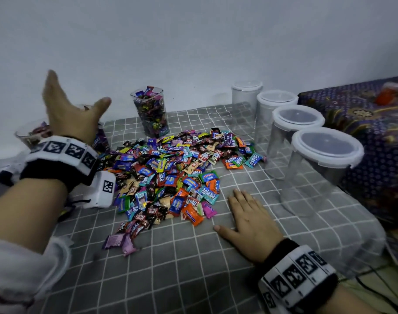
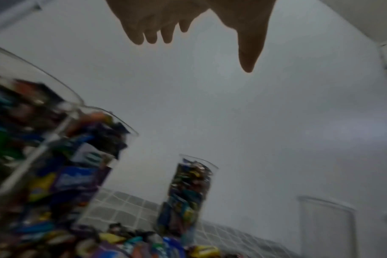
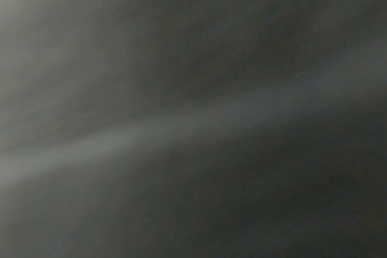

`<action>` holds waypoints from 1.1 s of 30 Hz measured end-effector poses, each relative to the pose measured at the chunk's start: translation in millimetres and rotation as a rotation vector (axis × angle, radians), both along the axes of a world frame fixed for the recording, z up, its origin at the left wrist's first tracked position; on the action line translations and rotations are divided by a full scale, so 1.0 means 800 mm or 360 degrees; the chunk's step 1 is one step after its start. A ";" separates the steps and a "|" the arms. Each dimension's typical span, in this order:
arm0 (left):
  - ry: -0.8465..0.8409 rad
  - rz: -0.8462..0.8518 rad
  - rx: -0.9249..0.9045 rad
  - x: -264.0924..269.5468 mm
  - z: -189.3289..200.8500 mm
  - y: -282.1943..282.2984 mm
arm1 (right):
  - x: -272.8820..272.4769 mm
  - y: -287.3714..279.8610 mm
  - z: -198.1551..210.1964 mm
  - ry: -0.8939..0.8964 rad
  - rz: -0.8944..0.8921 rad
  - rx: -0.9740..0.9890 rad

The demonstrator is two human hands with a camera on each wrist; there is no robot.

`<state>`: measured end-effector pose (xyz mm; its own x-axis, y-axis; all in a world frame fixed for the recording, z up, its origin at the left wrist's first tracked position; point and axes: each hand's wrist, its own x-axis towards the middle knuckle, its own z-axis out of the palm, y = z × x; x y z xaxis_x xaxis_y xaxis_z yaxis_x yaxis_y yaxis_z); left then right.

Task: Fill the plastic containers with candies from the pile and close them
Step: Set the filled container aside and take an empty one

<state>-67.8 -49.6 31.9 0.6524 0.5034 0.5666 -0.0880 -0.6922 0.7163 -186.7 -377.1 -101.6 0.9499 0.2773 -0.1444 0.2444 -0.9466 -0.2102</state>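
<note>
A pile of wrapped candies (image 1: 170,168) covers the middle of the grey checked cloth (image 1: 170,268). A clear lidless container full of candies (image 1: 151,112) (image 2: 186,197) stands behind the pile. Two more lidless filled containers (image 1: 32,134) (image 2: 44,157) stand at the far left, partly hidden by my left hand (image 1: 68,109) (image 2: 188,26), which is raised above them, fingers straight and spread, holding nothing. Several clear containers with white lids (image 1: 325,152) stand in a row on the right. My right hand (image 1: 250,216) lies flat on the cloth beside the pile. The right wrist view is dark.
A white wall (image 1: 193,41) runs behind the table. A blue patterned fabric (image 1: 363,123) with a blurred orange-red object (image 1: 386,94) lies at the far right. Thin dark cables (image 1: 375,288) trail near my right wrist.
</note>
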 end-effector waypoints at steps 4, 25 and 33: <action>0.0081 -0.0247 0.0064 0.019 -0.004 -0.073 | 0.010 -0.022 0.001 0.0005 -0.0038 -0.0013; 0.0862 -0.0792 0.0041 0.177 -0.052 -0.310 | 0.017 -0.036 -0.001 -0.0041 -0.0057 0.0139; 0.1003 -0.0873 0.0005 0.218 -0.060 -0.357 | 0.020 -0.035 -0.004 -0.0048 -0.0089 0.0208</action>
<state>106.6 -335.1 -16.1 0.9997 0.0211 0.0143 0.0035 -0.6698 0.7425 -171.0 -405.4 -105.0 0.9677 0.2386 -0.0818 0.2003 -0.9239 -0.3262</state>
